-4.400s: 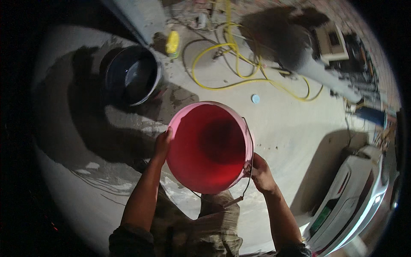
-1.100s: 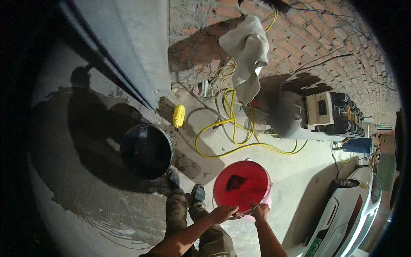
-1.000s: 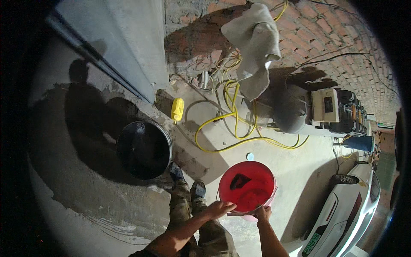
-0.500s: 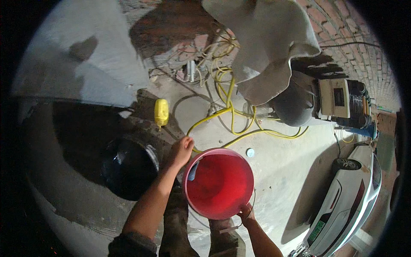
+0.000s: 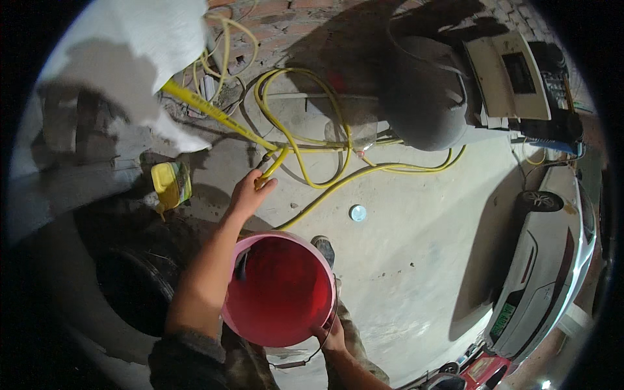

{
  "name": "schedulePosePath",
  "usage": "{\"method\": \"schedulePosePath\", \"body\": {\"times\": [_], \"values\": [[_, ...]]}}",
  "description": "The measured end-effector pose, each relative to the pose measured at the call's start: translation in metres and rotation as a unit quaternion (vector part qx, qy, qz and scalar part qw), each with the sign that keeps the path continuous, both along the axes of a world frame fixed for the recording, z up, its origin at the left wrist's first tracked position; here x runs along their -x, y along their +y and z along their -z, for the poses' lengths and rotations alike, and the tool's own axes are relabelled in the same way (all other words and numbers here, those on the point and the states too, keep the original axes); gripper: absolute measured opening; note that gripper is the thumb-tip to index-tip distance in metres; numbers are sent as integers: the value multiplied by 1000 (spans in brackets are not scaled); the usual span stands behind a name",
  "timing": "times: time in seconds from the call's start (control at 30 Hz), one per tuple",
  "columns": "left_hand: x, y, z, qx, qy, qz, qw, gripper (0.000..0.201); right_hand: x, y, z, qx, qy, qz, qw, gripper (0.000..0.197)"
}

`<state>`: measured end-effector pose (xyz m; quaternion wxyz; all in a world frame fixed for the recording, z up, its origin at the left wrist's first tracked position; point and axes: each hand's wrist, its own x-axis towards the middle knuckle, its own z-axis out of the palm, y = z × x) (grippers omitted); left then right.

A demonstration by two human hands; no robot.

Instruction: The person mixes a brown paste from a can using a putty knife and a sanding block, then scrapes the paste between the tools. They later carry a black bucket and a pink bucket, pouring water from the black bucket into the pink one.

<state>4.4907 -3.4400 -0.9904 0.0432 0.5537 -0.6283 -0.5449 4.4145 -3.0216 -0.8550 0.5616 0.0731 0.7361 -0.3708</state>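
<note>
My left hand (image 5: 249, 196) is closed round a yellow hose (image 5: 276, 166), its arm reaching past the left side of a red bucket (image 5: 283, 296). That bucket is tilted with its mouth toward me, in front of my legs. A dark strip shows inside its left rim; I cannot make out what it is. My right hand (image 5: 333, 336) grips the bucket's lower right rim, some of its fingers hidden. The bucket's thin wire handle (image 5: 316, 353) hangs down beside that hand. More of the hose lies in loops on the floor ahead.
A black tub (image 5: 133, 289) stands at the left, with a yellow container (image 5: 167, 184) beyond it. Ahead right is a dark rounded tank (image 5: 426, 107). A small pale blue round lid (image 5: 357, 213) lies on the concrete. A white car (image 5: 546, 260) is parked at the right.
The view has shifted toward the hose. My left hand has moved forward and now holds the hose. The bucket stays in my right hand, and one shoe shows beyond its rim.
</note>
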Motion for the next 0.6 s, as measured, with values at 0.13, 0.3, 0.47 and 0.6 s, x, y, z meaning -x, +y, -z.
{"method": "schedulePosePath", "body": {"times": [0.13, 0.3, 0.47, 0.6], "values": [[-16, 50, -116, 43, 132, -143, 980, 33, 10, -3, -7, -34, 36, -69, 996, 54], [-63, 76, -280, 45, 199, -240, 949, 20, -7, -7, -10, -42, 64, -64, 995, 52], [-33, 119, -366, 125, 341, -287, 886, 46, -28, -17, -4, -56, 22, -32, 998, 50], [16, 168, -412, 19, 462, -413, 785, 53, -44, -30, -4, 6, 41, 16, 999, 49]]}}
